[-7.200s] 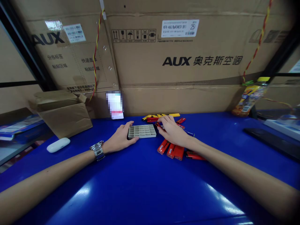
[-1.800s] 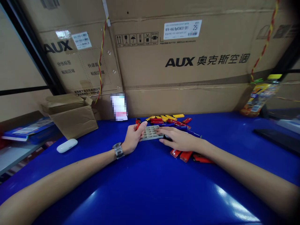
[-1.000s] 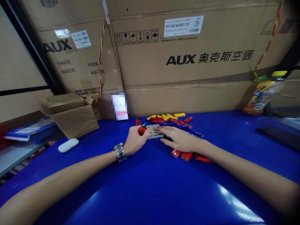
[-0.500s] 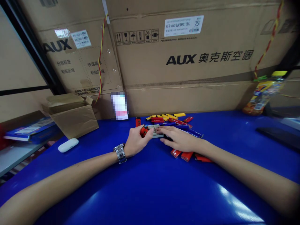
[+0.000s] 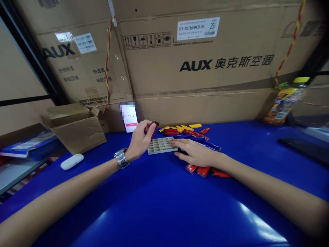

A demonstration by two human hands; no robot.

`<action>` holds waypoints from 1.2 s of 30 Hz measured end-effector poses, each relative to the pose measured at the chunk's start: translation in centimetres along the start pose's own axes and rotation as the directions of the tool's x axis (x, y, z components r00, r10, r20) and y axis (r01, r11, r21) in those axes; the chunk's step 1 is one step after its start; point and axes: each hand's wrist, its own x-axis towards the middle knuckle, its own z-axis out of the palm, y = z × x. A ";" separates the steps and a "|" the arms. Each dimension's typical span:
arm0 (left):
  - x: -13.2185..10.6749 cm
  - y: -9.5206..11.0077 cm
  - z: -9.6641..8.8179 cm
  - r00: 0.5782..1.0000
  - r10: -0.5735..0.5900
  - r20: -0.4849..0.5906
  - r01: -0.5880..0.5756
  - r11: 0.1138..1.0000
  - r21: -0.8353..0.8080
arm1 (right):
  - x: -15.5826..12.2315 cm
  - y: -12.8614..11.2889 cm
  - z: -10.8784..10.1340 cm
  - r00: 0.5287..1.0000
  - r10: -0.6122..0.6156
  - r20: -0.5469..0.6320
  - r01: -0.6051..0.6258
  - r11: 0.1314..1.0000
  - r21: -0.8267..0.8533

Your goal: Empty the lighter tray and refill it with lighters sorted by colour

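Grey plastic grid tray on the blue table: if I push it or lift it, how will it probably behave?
The grey plastic grid tray is probably light and fairly stiff, since thin walls form its many cells. Lying flat, it seems unlikely to roll or tip. It may slide easily on the glossy blue tabletop, so the right hand at its edge could help steady it.

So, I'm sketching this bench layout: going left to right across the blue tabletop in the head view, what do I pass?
White earbud case → left hand holding a red lighter → grey plastic grid tray → right hand → yellow-lidded plastic jar → black flat slab
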 end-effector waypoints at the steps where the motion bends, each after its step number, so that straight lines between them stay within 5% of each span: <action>1: 0.2 -0.2 -0.2 0.999 -0.006 0.035 0.005 1.000 0.007 | 0.0 0.0 0.0 1.000 0.002 0.004 -0.002 1.000 0.002; 11: 1.7 -1.9 -1.8 0.927 -0.147 0.344 0.003 0.922 0.387 | -0.2 0.2 0.0 1.000 0.015 0.011 -0.015 1.000 0.008; 22: 2.0 -1.9 -2.3 0.855 -0.283 0.435 0.002 0.840 0.542 | -0.1 -0.1 -0.2 1.000 0.021 0.004 -0.021 1.000 0.008; 24: 1.2 -0.5 -2.2 0.894 -0.211 0.395 -0.073 0.801 0.594 | -0.1 0.0 -0.2 0.999 0.042 0.005 -0.042 0.998 0.052; 26: -0.2 1.4 -1.5 0.891 -0.105 0.441 -0.189 0.798 0.572 | -0.1 0.4 -0.2 0.997 0.071 0.008 -0.072 0.990 0.118; 31: -3.8 6.0 2.1 0.751 0.127 0.648 -0.387 0.880 0.275 | -0.3 1.3 -0.2 0.984 0.168 -0.050 -0.146 0.943 0.300; 36: -3.2 7.1 5.5 0.701 0.164 0.694 -0.396 0.899 0.187 | 0.0 1.7 -0.5 0.959 0.246 -0.140 -0.155 0.872 0.464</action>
